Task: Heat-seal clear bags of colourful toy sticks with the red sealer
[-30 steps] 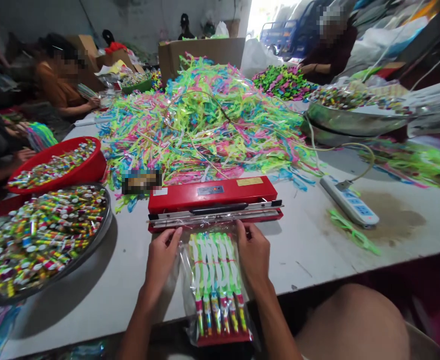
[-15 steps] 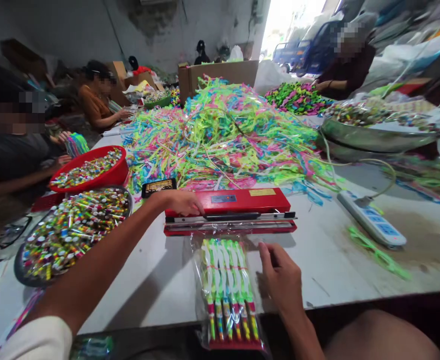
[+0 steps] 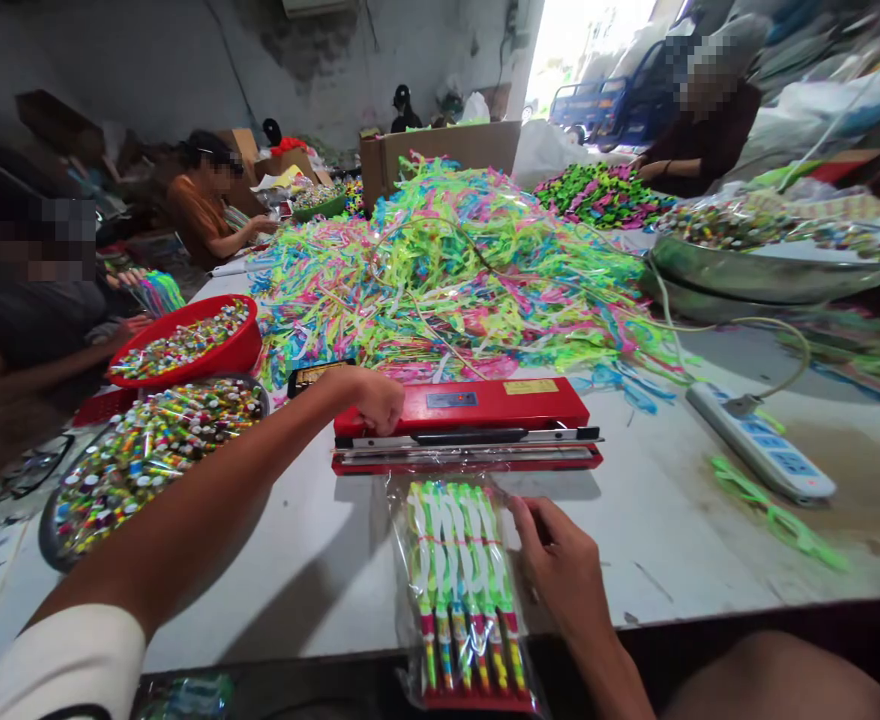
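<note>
A red impulse sealer [image 3: 515, 402] with a long silver and black sealing bar lies across the table in front of me. My left hand [image 3: 380, 402] is curled into a fist on the sealer's left end, by the bar. Nearer to me lies a clear plastic bag [image 3: 402, 600] with its upper end at the sealer's front edge. Inside it is a row of several bright green and white toy sticks [image 3: 462, 590] with colourful candy-like tubes. My right hand [image 3: 564, 555] has its thumb and curled fingers closed at the bag's upper right edge.
A big heap of coloured plastic strips [image 3: 455, 270] covers the table behind the sealer. To the left stand a red basin [image 3: 241, 335] and a dark tray [image 3: 54, 535] of small tubes. A power strip [image 3: 766, 450] and green glasses-shaped piece [image 3: 777, 520] lie right. Co-workers sit around.
My left hand has curled from stretched fingers into a fist on the sealer. My right hand has come closer to the bag's edge and touches it. The view has shifted slightly.
</note>
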### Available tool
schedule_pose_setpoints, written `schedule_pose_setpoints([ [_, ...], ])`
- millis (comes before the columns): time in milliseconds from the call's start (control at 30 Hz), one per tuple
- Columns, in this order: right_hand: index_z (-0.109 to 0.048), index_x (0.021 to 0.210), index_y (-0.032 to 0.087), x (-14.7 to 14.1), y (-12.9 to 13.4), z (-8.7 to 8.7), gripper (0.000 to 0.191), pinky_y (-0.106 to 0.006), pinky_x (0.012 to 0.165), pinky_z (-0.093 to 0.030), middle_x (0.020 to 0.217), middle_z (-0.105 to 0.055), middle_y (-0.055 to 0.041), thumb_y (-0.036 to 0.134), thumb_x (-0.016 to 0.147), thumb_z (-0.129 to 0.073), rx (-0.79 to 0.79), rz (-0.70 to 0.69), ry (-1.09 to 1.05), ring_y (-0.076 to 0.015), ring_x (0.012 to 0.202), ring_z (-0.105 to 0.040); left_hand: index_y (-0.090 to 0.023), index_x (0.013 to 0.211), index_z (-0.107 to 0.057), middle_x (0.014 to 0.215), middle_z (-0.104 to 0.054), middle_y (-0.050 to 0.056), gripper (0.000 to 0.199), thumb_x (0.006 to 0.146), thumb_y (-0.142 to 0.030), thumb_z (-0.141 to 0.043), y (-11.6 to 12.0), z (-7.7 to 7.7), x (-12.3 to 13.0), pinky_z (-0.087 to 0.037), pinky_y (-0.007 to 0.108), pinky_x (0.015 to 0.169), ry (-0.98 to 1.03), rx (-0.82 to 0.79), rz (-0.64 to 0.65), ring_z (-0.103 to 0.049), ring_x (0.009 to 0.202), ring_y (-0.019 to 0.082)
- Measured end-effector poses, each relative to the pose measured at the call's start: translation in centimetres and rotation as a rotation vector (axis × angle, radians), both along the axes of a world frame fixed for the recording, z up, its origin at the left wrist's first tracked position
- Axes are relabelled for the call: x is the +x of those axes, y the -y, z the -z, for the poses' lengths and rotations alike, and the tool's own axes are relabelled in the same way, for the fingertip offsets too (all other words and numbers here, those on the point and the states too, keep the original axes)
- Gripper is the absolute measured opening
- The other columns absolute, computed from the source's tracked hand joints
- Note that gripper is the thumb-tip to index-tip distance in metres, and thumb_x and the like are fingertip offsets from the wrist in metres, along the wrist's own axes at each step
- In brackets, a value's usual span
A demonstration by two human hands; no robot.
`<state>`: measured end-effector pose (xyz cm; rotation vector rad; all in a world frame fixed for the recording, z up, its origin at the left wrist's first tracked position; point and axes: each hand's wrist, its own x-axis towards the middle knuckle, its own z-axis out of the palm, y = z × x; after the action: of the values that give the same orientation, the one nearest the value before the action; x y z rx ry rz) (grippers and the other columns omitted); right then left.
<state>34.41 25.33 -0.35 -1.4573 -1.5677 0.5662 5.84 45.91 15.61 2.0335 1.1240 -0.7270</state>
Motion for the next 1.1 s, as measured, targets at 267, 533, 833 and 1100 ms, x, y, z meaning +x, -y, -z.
schedule_pose_setpoints([
  [267,-0.073,0.091,0.022,0.0,0.1,0.2,0.04,-0.028,0.062,-0.046,0.078,-0.071,0.0001,0.053,0.111,-0.057,0.0,-0.027,-0.002,-0.0161,0.063,-0.062,-0.02,0.073,-0.082,0.061,-0.07,0.002,0.011,0.068,-0.018,-0.072,-0.9,0.5,-1.3,-0.041,0.029,0.057,0.087,-0.048,-0.025,-0.06,0.057,0.019],
  [533,-0.071,0.098,0.022,-3.2,-5.2,-6.7,0.029,-0.032,0.075,-0.049,0.091,-0.072,-0.005,0.041,0.114,-0.056,0.188,-0.193,0.13,-0.0213,0.082,-0.065,-0.02,0.081,-0.082,0.067,-0.074,0.001,0.014,0.073,-0.02,-0.07,-1.3,1.1,-2.9,-0.043,0.026,0.058,0.17,-0.094,-0.043,-0.063,0.059,0.016],
  [833,-0.083,0.103,0.018,-10.9,-19.7,-12.4,0.022,-0.027,0.078,-0.046,0.096,-0.079,-0.0046,0.009,0.096,-0.064,-0.165,-1.195,0.717,-0.0164,0.08,-0.065,-0.02,0.086,-0.08,0.063,-0.07,-0.002,0.014,0.078,-0.028,-0.074,-0.1,0.5,-4.3,-0.039,0.024,0.055,0.22,-0.049,-0.069,-0.061,0.058,0.015],
  [1100,-0.081,0.098,0.015,-10.9,-20.2,-11.1,0.027,-0.027,0.07,-0.04,0.096,-0.078,-0.0067,0.0,0.085,-0.062,-0.016,-1.149,0.67,-0.0149,0.074,-0.059,-0.018,0.094,-0.082,0.066,-0.066,-0.002,0.026,0.085,-0.043,-0.078,0.3,1.0,-4.3,-0.036,0.027,0.058,0.443,0.016,-0.081,-0.054,0.06,0.015],
])
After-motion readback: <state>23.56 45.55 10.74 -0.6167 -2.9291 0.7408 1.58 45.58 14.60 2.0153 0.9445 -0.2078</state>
